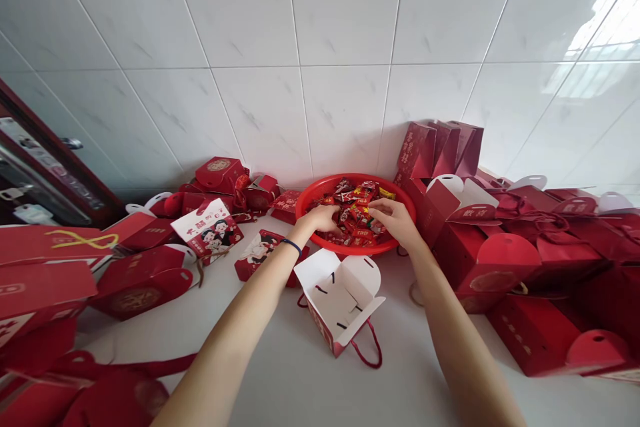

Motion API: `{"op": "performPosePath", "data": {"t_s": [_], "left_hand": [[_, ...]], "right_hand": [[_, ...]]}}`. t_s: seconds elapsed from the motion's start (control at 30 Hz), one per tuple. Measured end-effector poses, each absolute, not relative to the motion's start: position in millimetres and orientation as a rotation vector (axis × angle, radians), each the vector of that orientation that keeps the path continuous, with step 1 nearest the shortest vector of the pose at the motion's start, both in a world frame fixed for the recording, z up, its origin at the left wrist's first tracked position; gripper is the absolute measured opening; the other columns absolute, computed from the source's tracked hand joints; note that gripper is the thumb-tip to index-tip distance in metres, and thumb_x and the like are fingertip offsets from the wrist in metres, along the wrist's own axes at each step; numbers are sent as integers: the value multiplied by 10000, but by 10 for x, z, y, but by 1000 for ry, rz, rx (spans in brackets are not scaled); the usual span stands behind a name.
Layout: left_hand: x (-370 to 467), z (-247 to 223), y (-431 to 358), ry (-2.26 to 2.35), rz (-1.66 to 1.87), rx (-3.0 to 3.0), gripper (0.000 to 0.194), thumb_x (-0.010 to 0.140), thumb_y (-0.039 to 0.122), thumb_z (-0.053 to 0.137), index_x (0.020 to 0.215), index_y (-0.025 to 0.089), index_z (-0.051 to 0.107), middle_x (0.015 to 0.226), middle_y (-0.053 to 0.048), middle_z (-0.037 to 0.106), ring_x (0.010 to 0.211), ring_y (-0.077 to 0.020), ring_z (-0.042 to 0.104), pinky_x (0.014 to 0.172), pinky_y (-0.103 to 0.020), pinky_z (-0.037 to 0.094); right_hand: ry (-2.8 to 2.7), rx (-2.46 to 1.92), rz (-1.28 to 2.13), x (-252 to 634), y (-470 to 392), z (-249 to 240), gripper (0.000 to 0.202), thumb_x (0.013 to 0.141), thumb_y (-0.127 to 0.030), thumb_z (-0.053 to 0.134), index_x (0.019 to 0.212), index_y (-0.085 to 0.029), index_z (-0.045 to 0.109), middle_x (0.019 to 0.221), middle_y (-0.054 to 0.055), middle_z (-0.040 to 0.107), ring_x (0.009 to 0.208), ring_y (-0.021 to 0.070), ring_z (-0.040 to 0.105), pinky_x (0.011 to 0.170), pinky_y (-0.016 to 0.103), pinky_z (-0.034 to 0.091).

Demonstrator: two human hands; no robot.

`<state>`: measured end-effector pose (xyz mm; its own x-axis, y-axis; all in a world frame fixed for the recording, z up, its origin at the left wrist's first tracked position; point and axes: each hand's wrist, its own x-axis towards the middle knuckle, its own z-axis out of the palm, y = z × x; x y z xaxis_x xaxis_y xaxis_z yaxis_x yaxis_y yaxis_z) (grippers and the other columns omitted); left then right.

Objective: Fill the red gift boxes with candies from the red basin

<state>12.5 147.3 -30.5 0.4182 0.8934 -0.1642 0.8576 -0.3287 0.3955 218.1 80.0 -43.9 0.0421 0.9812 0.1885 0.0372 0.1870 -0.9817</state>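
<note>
A round red basin (356,250) full of wrapped candies (357,217) stands against the tiled wall. My left hand (323,219) reaches over its left rim, fingers curled down onto the candies; whether it grips one is hidden. Over the right side of the basin is my right hand (393,217), thumb and fingertips brought together at the wrappers, with anything between them too small to make out. In front of the basin, between my forearms, an open box (340,297) shows its white inside, flaps spread and a dark red cord handle hanging at its right.
Many red gift boxes (140,277) crowd the left side. More boxes (487,253) are piled at the right, with several tall ones (440,150) behind them. Just left of the open box lies a small printed box (257,253). A dark red cabinet (45,167) stands at far left.
</note>
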Motion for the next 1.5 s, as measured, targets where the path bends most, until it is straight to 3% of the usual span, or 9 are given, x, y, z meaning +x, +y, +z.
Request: {"op": "performPosePath", "data": {"t_s": [0.1,0.3,0.63,0.8,0.9,1.03,1.2,1.33,1.5], "left_hand": [[133,-330,1485,1328,262,2228,402,610,185,812,1003,195,731,1034,-61,752,969,-273,695,806,-307,529],[97,-392,1531,1127,543,2107,632,731,160,744,1344,125,598,768,-6,689,716,-187,650,678,-294,519],[66,-455,1556,844,862,1850,647,593,298,912,1189,159,704,1185,-122,711,1061,-282,675,1007,-483,505],[78,-385,1485,754,659,1855,673,627,248,896,1243,181,633,971,-53,739,895,-212,713,876,-400,567],[92,-355,1456,732,632,1869,623,649,235,871,1218,177,622,882,-21,726,824,-173,708,820,-331,563],[128,-348,1433,866,560,1977,392,660,268,833,1008,172,679,852,-20,715,826,-176,680,779,-297,537],[152,-397,1442,1050,172,2094,239,513,193,847,718,185,723,662,16,685,626,-170,622,609,-265,467],[131,-412,1473,1056,416,2055,195,678,350,796,770,181,759,790,-36,748,749,-197,665,708,-284,499],[86,-353,1471,988,705,1966,460,875,558,606,984,138,761,949,-84,761,880,-203,674,819,-320,516]], "right_hand": [[-1284,-1100,1020,2182,806,-449,275,628,-397,828,788,-204,716,677,-3,702,487,123,589,428,243,485],[-1302,-1103,999,2193,819,-471,258,651,-398,819,793,-207,721,708,11,722,516,140,608,435,255,486],[-1398,-1153,894,2167,832,-483,224,709,-371,789,855,-209,739,720,15,707,612,173,626,590,312,511],[-1500,-1149,810,2109,820,-464,252,687,-376,801,874,-213,755,772,15,722,714,191,625,673,315,473],[-1497,-1107,805,2090,819,-463,175,661,-357,789,729,-213,717,675,-16,677,646,168,573,639,296,428],[-1288,-1102,812,2126,868,-496,207,672,-371,727,636,-223,586,569,-40,570,565,150,512,576,288,410],[-1019,-1019,859,2195,908,-481,235,686,-397,661,723,-254,478,631,-46,596,635,168,610,622,291,498],[-930,-947,966,2199,859,-400,242,657,-405,683,724,-259,503,599,-41,622,544,150,575,524,274,487],[-928,-918,1108,2113,771,-325,257,575,-369,795,662,-223,602,575,-33,619,492,113,518,415,228,404]]}}
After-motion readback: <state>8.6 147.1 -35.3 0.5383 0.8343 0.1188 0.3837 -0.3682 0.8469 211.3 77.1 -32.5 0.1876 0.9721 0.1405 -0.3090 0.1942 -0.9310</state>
